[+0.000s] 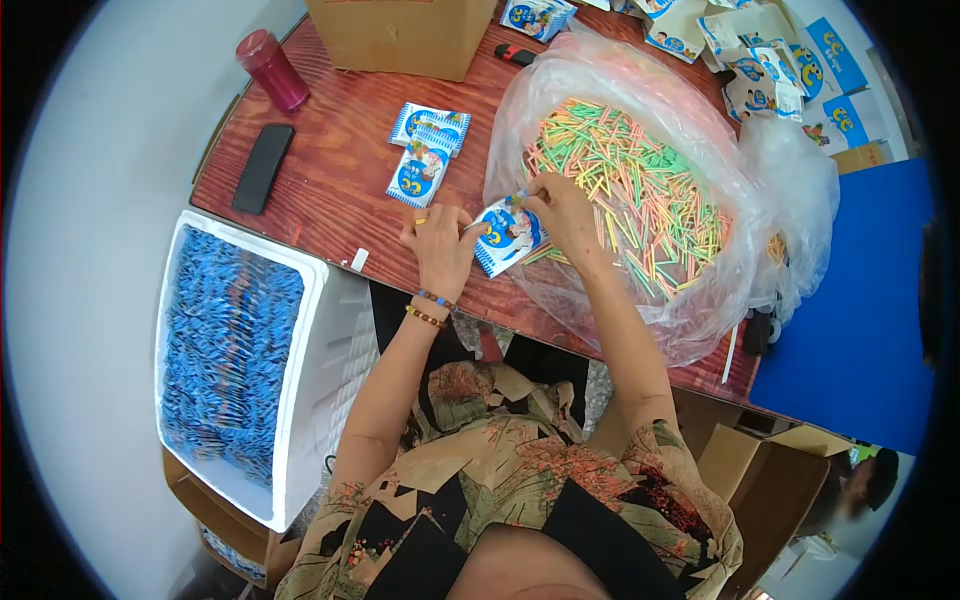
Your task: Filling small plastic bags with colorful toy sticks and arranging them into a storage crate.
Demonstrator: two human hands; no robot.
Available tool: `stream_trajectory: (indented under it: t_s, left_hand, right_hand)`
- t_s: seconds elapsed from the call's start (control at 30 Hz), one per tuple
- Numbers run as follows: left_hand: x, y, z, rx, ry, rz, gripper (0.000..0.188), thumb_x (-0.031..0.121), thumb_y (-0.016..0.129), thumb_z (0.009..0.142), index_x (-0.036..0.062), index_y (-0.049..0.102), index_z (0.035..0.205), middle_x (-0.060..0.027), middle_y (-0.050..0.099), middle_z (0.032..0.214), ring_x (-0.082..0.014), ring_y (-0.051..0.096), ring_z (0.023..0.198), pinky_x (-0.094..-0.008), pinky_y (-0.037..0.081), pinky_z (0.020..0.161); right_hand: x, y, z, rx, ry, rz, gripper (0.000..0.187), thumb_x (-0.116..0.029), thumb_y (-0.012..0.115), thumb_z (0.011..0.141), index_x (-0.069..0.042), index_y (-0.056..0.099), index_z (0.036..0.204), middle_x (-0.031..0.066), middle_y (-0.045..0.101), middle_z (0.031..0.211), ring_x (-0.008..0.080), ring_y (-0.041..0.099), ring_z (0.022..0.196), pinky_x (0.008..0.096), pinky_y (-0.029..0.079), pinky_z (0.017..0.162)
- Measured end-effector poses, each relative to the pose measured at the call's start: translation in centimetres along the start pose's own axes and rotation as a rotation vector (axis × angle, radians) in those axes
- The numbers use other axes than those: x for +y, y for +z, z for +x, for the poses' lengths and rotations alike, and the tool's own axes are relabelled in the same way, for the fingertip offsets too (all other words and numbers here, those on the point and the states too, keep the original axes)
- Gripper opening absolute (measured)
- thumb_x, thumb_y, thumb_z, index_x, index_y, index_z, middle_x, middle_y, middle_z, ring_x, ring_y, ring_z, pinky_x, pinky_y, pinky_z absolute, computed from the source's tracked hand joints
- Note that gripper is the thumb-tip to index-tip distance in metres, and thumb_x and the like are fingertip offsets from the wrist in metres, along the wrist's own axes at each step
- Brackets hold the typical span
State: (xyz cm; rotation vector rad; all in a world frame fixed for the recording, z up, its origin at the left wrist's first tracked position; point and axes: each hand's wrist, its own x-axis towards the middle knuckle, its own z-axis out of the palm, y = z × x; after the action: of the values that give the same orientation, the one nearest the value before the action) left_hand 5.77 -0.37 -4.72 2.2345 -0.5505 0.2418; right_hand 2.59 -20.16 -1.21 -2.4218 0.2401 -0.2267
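Note:
Between my hands, near the table's front edge, is a small blue-and-white packet [505, 245]. My left hand [440, 245] has its thumb and fingers closed at the packet's left edge; a ring and two beaded bracelets are on this arm. At its upper right corner my right hand [562, 212] pinches the packet, and the fingertips are partly hidden. Just right of it lies a large clear plastic bag [520, 110], spread wide and full of thin pink, yellow and green sticks [640, 190]. Beyond my left hand several similar packets [420, 170] lie overlapping.
A white foam box [312, 300] packed with blue packets stands at the left. On the table are a black phone [263, 170], a pink-red bottle [272, 70], a cardboard box [400, 35] and a red-black cutter [514, 55]. Small printed cartons [760, 80] crowd the far right.

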Motion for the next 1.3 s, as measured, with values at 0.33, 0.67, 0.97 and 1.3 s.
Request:
stream_trajectory:
  t_s: [0.33,0.67,0.97,1.3]
  left_hand:
    - [1.0,-0.4,0.6,0.061,-0.297,-0.825,0.015,0.011,0.072,0.081,0.0042,0.063,0.091,-0.0056,0.063,0.088,-0.0146,0.056,0.09,-0.0342,0.042,0.083]
    - [0.1,-0.1,0.2,0.125,0.064,-0.174,0.012,0.016,0.069,0.084,0.0058,0.07,0.09,-0.0064,0.069,0.092,-0.0193,0.062,0.089,-0.0338,0.036,0.086]
    - [2.5,-3.0,1.2,0.235,-0.056,-0.675,0.007,0.009,0.066,0.087,0.0035,0.068,0.09,0.0004,0.065,0.083,-0.0091,0.056,0.08,-0.0258,0.043,0.07]
    - [4.4,-3.0,-0.7,-0.045,-0.388,-1.109,0.01,0.01,0.064,0.091,0.0004,0.066,0.094,-0.0001,0.065,0.084,-0.0025,0.058,0.071,-0.0186,0.047,0.061]
  right_hand:
    - [-0.5,-1.3,-0.6,-0.072,-0.033,0.892,0.003,-0.004,0.061,0.088,-0.002,0.06,0.091,0.0007,0.065,0.085,0.0059,0.058,0.074,0.0208,0.044,0.065]
    - [-0.1,-0.4,-0.5,0.36,-0.473,-0.077,0.01,-0.008,0.065,0.085,-0.008,0.068,0.095,0.0051,0.069,0.099,0.0168,0.065,0.088,0.031,0.048,0.08]
    - [-1.9,-2.6,-1.5,0.406,-0.475,0.165,0.012,-0.009,0.064,0.086,-0.006,0.065,0.098,0.0074,0.068,0.1,0.0187,0.064,0.09,0.0337,0.047,0.084]
    - [-2.5,-2.1,-4.5,-0.128,0.011,0.863,0.009,-0.007,0.064,0.088,-0.001,0.067,0.094,-0.0024,0.064,0.082,0.0034,0.056,0.075,0.0213,0.046,0.068]
